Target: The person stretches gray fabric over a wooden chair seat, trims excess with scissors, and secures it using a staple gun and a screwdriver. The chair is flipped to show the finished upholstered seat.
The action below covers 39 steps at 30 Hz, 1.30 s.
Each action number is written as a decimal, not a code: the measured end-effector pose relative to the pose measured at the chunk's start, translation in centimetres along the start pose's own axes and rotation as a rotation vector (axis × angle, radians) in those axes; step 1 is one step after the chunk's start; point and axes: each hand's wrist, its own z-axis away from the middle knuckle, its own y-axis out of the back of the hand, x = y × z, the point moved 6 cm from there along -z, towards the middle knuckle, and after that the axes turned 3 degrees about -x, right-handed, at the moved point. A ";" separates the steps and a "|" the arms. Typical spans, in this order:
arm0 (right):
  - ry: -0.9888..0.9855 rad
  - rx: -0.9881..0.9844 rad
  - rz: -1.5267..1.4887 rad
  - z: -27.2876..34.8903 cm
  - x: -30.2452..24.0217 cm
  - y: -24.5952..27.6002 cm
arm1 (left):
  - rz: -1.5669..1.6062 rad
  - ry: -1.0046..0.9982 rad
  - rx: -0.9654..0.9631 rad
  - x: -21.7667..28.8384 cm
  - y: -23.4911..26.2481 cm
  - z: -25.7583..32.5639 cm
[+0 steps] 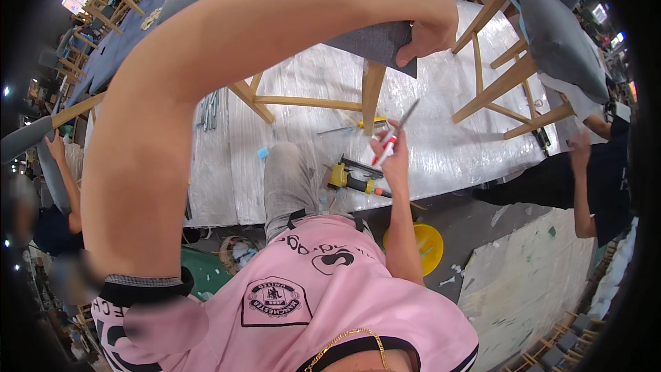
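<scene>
My left arm reaches across the top of the view, and my left hand (432, 31) is closed at the corner of the grey fabric (375, 41) on a wooden-legged chair (372, 93). My thumb presses near the fabric's edge; the other fingers are mostly hidden. Lower down, my right hand (392, 155) grips a bladed tool (408, 116) with a red and white handle. Its pointed grey blade is aimed up and to the right, apart from the fabric. Whether it is a knife or scissors does not show.
A yellow and black staple gun (351, 180) and a yellow-handled screwdriver (361, 124) lie on the plastic-covered bench (227, 186). Another grey-cushioned chair (496, 89) stands right. A yellow bucket (430, 248) sits below. Co-workers are at both sides, one with a raised hand (580, 155).
</scene>
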 end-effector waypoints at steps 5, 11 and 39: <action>0.312 -0.154 0.143 -1.7 -7.9 -4.6 | 0.077 -0.081 -0.024 -0.3 -0.4 -1.8; 0.395 -0.108 0.080 -4.6 -12.4 -5.5 | 0.113 -0.141 -0.008 -0.4 -0.4 -2.7; 0.415 -0.035 -0.046 -5.7 -14.4 -4.9 | 0.315 -0.243 -0.005 -0.6 -0.4 -2.0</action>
